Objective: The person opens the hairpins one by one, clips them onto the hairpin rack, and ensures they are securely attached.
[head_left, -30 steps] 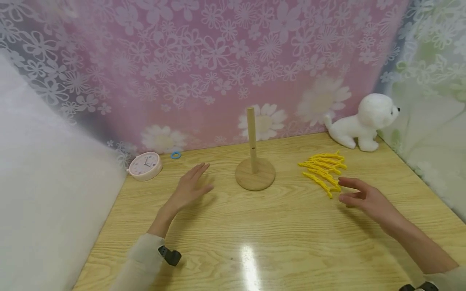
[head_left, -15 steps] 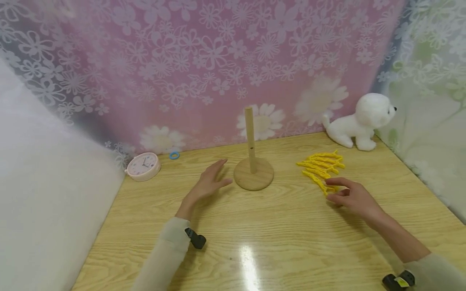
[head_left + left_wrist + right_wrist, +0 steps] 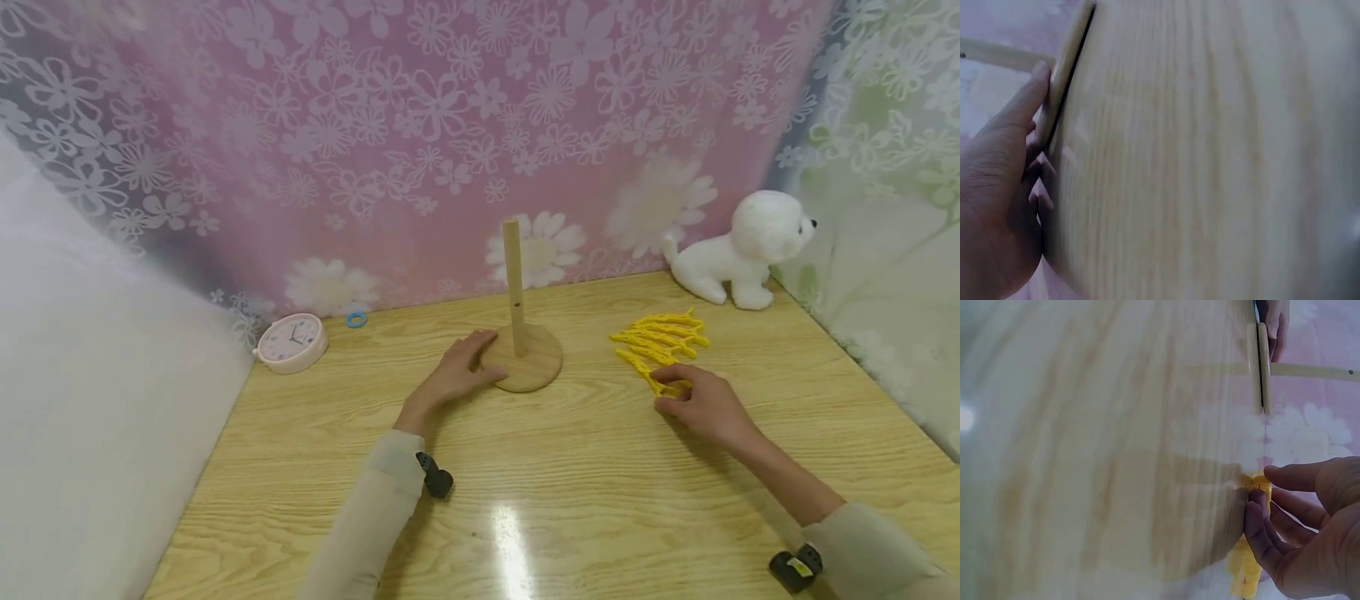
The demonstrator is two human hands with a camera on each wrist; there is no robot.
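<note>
A wooden stand (image 3: 536, 367) with a round base and an upright rod stands mid-table. My left hand (image 3: 459, 371) grips the left rim of its base, thumb at the near side and fingers at the far side. In the left wrist view the thumb (image 3: 1022, 103) lies against the base's edge. Several yellow branch-shaped pieces (image 3: 660, 333) lie in a row to the right of the stand. My right hand (image 3: 708, 404) pinches the forked end of the nearest yellow piece (image 3: 637, 365), which is on the table. In the right wrist view, my fingers partly hide that yellow piece (image 3: 1261, 481).
At the back left lie a pink round clock (image 3: 292, 342) and a small blue ring (image 3: 356, 319). A white plush dog (image 3: 727, 258) sits at the back right. A floral cloth (image 3: 420, 167) hangs behind the wooden table (image 3: 360, 542).
My left hand has moved right from beside the stand onto its base. My right hand has moved left and taken hold of the nearest yellow piece.
</note>
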